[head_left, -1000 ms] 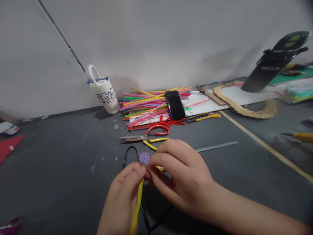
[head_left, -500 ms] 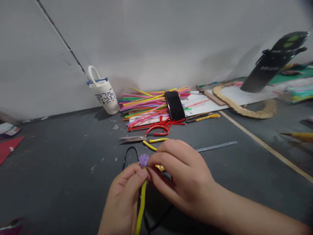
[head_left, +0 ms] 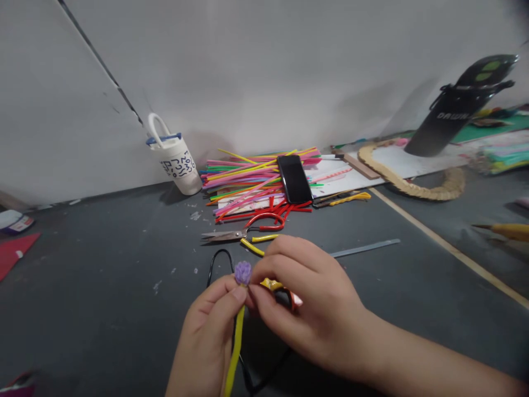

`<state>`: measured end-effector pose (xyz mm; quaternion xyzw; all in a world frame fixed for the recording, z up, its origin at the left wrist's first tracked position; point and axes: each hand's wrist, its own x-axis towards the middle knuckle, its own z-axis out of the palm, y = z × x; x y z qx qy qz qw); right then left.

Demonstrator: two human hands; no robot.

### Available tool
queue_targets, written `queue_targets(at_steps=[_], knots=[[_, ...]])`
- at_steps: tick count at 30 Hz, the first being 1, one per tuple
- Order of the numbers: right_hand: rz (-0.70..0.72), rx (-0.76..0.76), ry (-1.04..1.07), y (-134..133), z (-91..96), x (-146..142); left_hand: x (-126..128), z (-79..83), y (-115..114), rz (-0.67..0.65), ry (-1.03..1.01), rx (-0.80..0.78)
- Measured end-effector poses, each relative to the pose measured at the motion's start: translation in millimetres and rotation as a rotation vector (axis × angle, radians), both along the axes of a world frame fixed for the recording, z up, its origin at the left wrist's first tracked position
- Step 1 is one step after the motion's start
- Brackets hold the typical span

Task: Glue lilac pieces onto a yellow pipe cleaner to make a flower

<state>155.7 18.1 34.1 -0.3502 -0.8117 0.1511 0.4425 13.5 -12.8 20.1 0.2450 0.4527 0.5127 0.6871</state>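
Note:
A small purple flower head (head_left: 243, 273) tops a yellow pipe cleaner stem (head_left: 235, 353) that hangs down toward me. My left hand (head_left: 209, 325) pinches the stem just below the flower, between thumb and forefinger. Beside the flower's right side, my right hand (head_left: 309, 300) has its thumb and forefinger drawn together; whatever is between the tips is too small or hidden to make out. Behind my right hand, a yellow and red tool (head_left: 270, 284) shows only in part. Red-handled scissors (head_left: 231, 234) lie beyond my hands, beside short yellow pieces (head_left: 253, 247).
A bundle of coloured pipe cleaners (head_left: 243, 176) lies at the back under a black phone (head_left: 295, 179). Left of it stands a white cup (head_left: 179, 168); a black bottle (head_left: 442, 121) leans at right. A black cable (head_left: 210, 264) runs beneath my hands.
My right thumb and forefinger have parted slightly from the flower's base, and a little more of the tool behind shows. The left hand keeps its pinch. The view has shifted slightly.

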Motion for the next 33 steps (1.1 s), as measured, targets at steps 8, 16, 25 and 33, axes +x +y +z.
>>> queue_targets(at_steps=[8, 16, 25, 33], knots=[[-0.028, 0.123, -0.042, -0.1, -0.6, 0.8, 2.0, 1.3, 0.8, 0.03, -0.001, 0.026], [-0.058, 0.167, -0.076, -1.1, -1.3, 1.1, 0.8, 0.9, -2.4, 0.009, 0.031, 0.046], [-0.079, 0.17, -0.097, -3.6, -1.2, 0.5, -0.1, 0.1, -2.2, -0.012, 0.07, 0.044], [-0.079, 0.166, -0.095, -2.7, -0.6, 0.4, 0.9, 0.6, -1.6, -0.009, 0.081, 0.047]])
